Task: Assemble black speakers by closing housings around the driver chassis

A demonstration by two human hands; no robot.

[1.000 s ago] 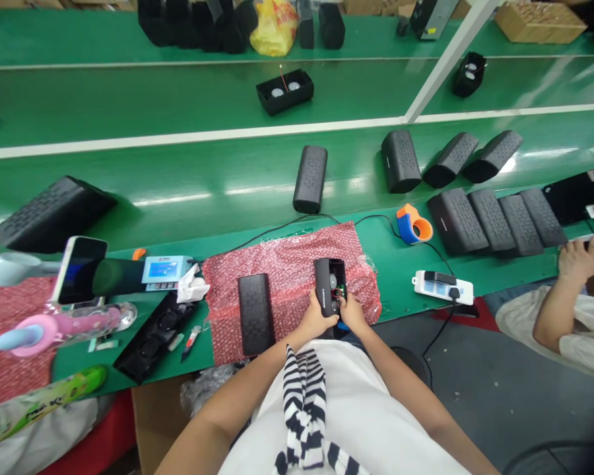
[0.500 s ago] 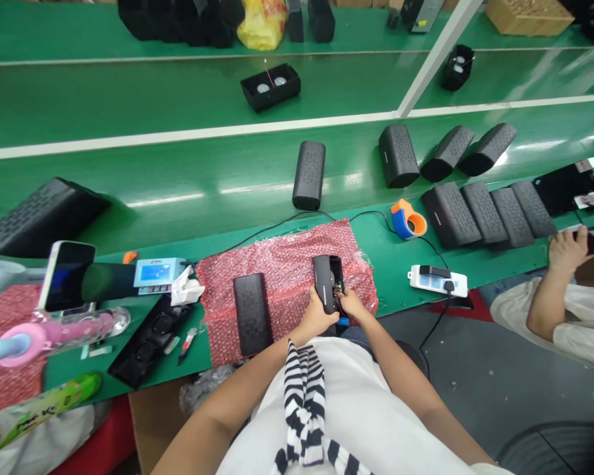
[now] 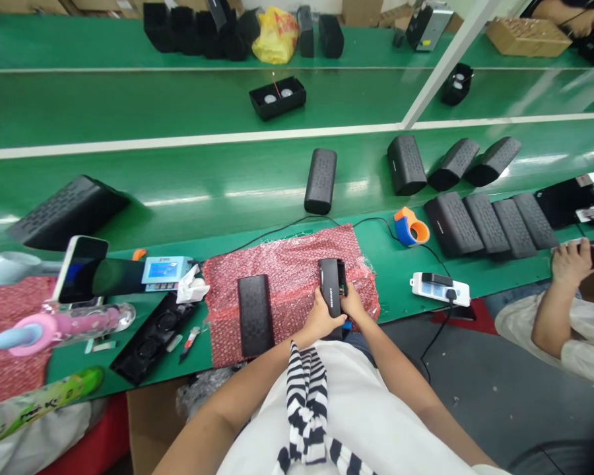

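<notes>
Both my hands hold a black rectangular speaker casing (image 3: 329, 285) upright above red bubble wrap (image 3: 287, 267). My left hand (image 3: 319, 318) wraps its lower front, where small white lettering shows. My right hand (image 3: 352, 305) grips its open side, with a bit of circuit board showing at the edge. Beside them, a second black speaker (image 3: 255, 315) with a textured face lies flat on the wrap. A black speaker housing (image 3: 153, 338) lies on the green bench to the left, with a small utility knife (image 3: 189, 344) close by.
A white power strip (image 3: 439, 289) and an orange-blue tape dispenser (image 3: 411, 226) sit right, near a row of black speakers (image 3: 485, 224). A phone on a stand (image 3: 79, 269) stands left. A co-worker's hand (image 3: 571, 264) works far right.
The speaker casing has turned in my hands, so its open side shows less. It now sits slightly lower, and the view has shifted a little.
</notes>
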